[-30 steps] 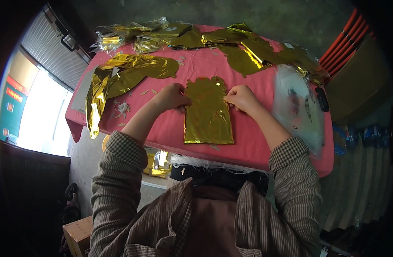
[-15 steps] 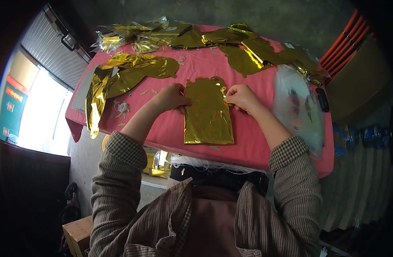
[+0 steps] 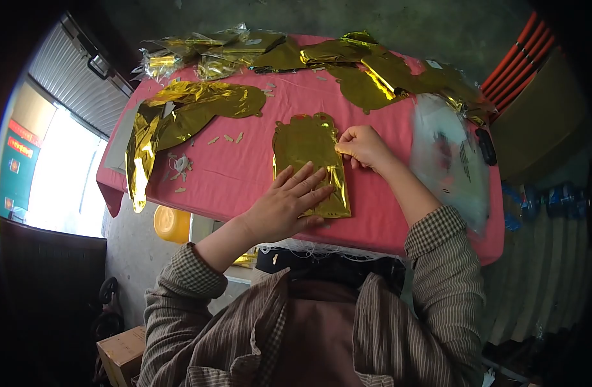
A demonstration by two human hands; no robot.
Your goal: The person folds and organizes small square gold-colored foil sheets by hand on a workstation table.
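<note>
A folded gold foil balloon (image 3: 305,138) lies flat on the pink tablecloth (image 3: 379,193) in front of me. My left hand (image 3: 289,197) rests on its lower left part, palm down with the fingers spread. At the upper right edge, my right hand (image 3: 363,148) pinches the foil between thumb and fingertips. The top end of the balloon has a wavy, uneven outline. Beneath my left hand, part of the foil is hidden.
Another gold foil piece (image 3: 199,116) lies at the left. More gold foil (image 3: 367,80) and clear-wrapped packets (image 3: 225,55) line the far edge. Clear plastic bags (image 3: 447,161) and a black object (image 3: 485,147) lie at the right. Small pale scraps (image 3: 229,138) dot the cloth.
My left hand has let go of the balloon's left edge and moved down and right, flattening onto the foil. The right hand keeps its pinch in nearly the same place.
</note>
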